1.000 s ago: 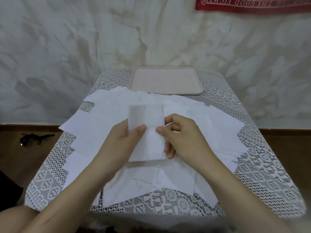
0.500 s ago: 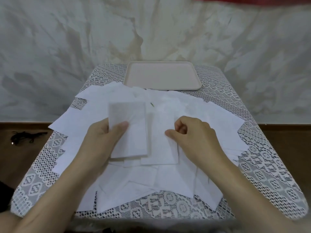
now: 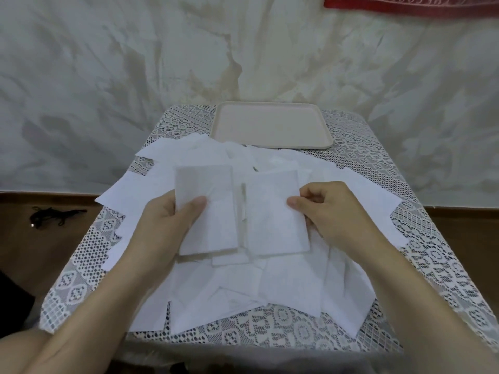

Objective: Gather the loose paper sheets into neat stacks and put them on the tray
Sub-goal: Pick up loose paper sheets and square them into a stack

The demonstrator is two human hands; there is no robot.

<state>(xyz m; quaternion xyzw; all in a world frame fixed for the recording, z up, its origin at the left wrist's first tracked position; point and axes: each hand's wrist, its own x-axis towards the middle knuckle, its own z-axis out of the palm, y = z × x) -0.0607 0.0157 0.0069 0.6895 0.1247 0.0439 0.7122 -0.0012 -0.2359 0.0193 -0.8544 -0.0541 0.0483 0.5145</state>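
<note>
Several loose white paper sheets lie overlapping across the lace-covered table. My left hand grips a small stack of sheets by its left edge, thumb on top, held a little above the pile. My right hand pinches another sheet at its right edge, lifted beside the stack and almost touching it. A pale beige tray sits beyond the pile at the table's far end, with nothing in it.
The table is small, covered by a white lace cloth, and stands against a mottled wall. A black cord lies on the brown floor to the left. A red banner hangs at the top right.
My left hand carried the stack to the left. My right hand let go of it, pinched a separate sheet from the pile and raised it beside the stack.
</note>
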